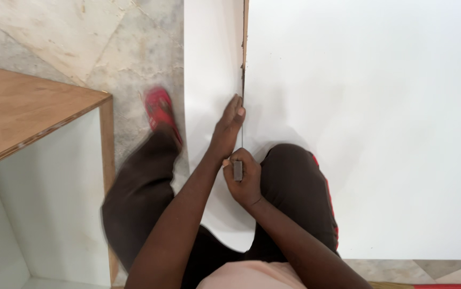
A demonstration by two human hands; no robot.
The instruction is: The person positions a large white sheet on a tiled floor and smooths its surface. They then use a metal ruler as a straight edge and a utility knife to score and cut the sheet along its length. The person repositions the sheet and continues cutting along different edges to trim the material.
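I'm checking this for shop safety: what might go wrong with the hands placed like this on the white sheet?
The left hand presses flat on the seam just ahead of the small grey tool gripped in the right hand; a slip forward might strike those fingers. The person's knee rests on the white panel, which may scuff or shift it. The red sandal on the stone floor looks blurred, so footing may be unsteady.

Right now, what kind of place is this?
Probably a carpentry workshop: big white laminated boards lie on a bare concrete floor, beside a brown wooden cabinet with a white inside.
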